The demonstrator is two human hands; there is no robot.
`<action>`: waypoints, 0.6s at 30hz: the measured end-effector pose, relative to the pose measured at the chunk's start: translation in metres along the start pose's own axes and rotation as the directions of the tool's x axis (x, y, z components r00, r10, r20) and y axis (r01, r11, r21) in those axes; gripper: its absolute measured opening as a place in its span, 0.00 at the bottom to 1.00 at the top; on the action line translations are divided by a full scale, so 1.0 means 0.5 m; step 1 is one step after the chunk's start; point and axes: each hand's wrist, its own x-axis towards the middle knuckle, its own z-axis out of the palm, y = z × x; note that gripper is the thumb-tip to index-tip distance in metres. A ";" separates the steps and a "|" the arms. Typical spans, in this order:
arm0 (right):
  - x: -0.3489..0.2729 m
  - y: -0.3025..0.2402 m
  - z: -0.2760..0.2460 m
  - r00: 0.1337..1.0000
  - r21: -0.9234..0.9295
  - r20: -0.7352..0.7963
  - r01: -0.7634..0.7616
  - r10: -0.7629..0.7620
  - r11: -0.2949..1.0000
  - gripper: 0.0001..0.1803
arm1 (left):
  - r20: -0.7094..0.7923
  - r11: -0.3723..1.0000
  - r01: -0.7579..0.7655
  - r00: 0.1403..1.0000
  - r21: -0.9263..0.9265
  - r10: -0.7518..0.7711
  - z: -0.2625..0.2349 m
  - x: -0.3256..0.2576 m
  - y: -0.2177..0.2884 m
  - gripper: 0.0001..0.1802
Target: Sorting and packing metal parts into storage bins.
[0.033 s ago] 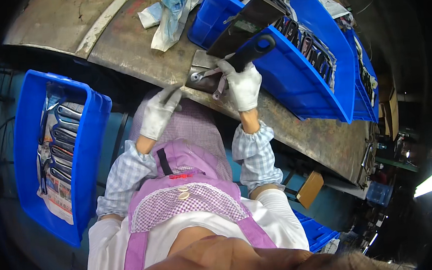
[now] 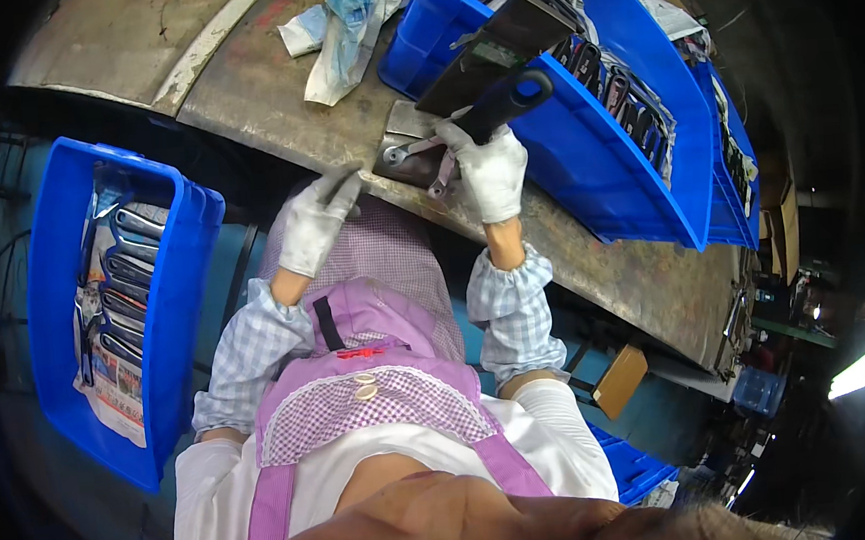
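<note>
My right hand (image 2: pixel 491 171), in a white glove, is closed around a tool with a black handle (image 2: pixel 506 102) that has a hole in its end. Two light metal arms (image 2: pixel 424 150) with rounded ends stick out left of the fingers, over a small steel block (image 2: pixel 404 121) at the bench edge. The exact kind of tool is hard to tell. My left hand (image 2: pixel 317 223), gloved too, hovers just left of the block by the bench edge. Its fingers are stretched out and grip nothing.
Blue bins (image 2: pixel 624 146) of dark-handled tools in paper stand on the metal bench (image 2: pixel 644 280) at right, a dark plate (image 2: pixel 497 50) leaning there. Crumpled paper (image 2: pixel 342 46) lies behind. At my left is another blue bin (image 2: pixel 172 338) with several paper-lined tools.
My right hand and the tool have shifted very slightly to the right and down. Otherwise the scene looks the same.
</note>
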 end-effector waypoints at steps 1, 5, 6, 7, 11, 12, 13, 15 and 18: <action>0.006 0.008 0.006 0.991 -0.125 0.016 0.136 -0.135 0.983 0.08 | -0.063 0.998 0.061 0.996 0.033 -0.059 0.002 0.006 0.004 0.17; 0.016 0.012 0.028 0.945 -0.131 -0.009 0.322 -0.326 0.938 0.09 | 0.024 0.833 -0.247 0.962 0.495 0.271 -0.003 0.054 -0.001 0.12; 0.014 0.006 0.029 0.962 -0.152 0.000 0.271 -0.274 0.951 0.10 | 0.026 0.830 -0.242 0.964 0.503 0.265 0.004 0.061 -0.006 0.12; 0.014 0.006 0.024 0.975 -0.177 0.006 0.219 -0.222 0.960 0.12 | 0.023 0.724 -0.376 0.895 0.579 0.446 0.021 0.068 0.001 0.12; 0.029 0.060 -0.028 0.988 0.187 0.023 0.146 -0.153 0.971 0.14 | 0.038 0.582 -0.366 0.866 0.726 0.498 0.085 0.100 0.021 0.19; 0.014 0.075 -0.053 1.000 0.324 0.007 0.017 -0.020 0.946 0.16 | -0.100 0.719 -0.096 0.969 0.689 0.225 0.099 0.105 0.027 0.23; 0.005 0.096 -0.070 0.999 0.280 0.042 -0.045 0.034 0.959 0.19 | -0.086 0.714 -0.124 0.965 0.689 0.250 0.106 0.113 0.027 0.30; -0.004 0.146 -0.058 0.962 -0.289 0.047 0.270 -0.268 0.918 0.28 | -0.071 0.694 -0.124 0.967 0.709 0.245 0.120 0.124 0.036 0.30; -0.010 0.121 -0.015 0.972 -0.283 0.008 0.228 -0.236 0.931 0.28 | -0.099 0.685 -0.071 0.974 0.725 0.205 0.097 0.120 0.045 0.30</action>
